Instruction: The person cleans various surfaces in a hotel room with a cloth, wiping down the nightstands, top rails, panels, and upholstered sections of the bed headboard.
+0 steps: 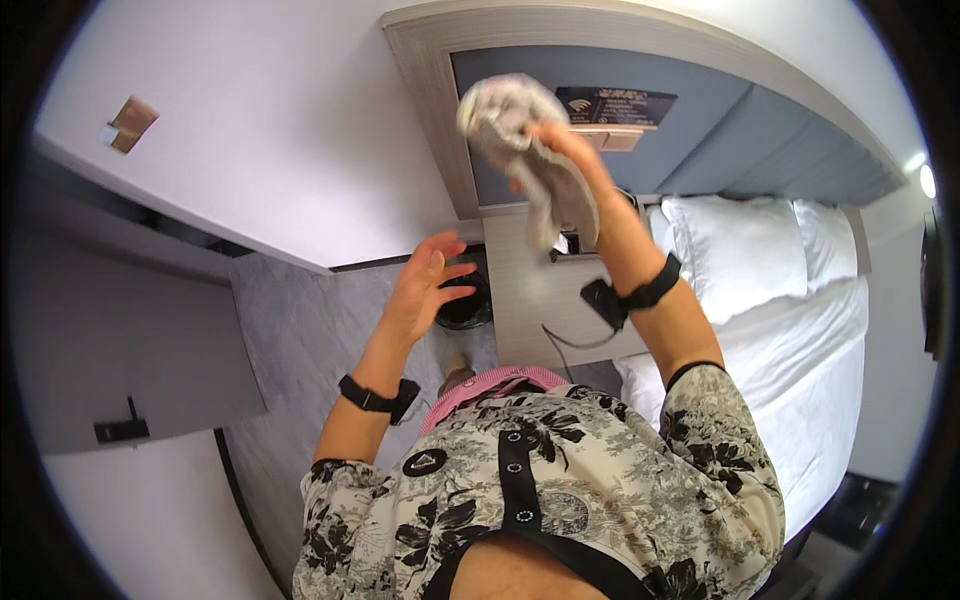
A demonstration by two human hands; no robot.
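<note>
A bunched, pale grey cloth [517, 112] is gripped in my right hand [574, 154], raised in front of the padded blue-grey headboard panel [517, 71]. One end of the cloth hangs down over the bedside surface [525, 300]. Behind the cloth, a dark sign [630, 107] with a Wi-Fi symbol and writing is partly covered. My left hand [427, 289] holds nothing, its fingers spread above the floor near a black waste bin [463, 304]. A small dark tray or box [574, 244] on the bedside surface is partly hidden by the cloth.
On the right lies a bed [787, 382] with white pillows [739, 251]. Light switches [621, 140] sit below the sign. A cable [581, 343] trails near my right forearm. At the left are a white wall [300, 135] and a grey door [135, 337] with a black handle [124, 430].
</note>
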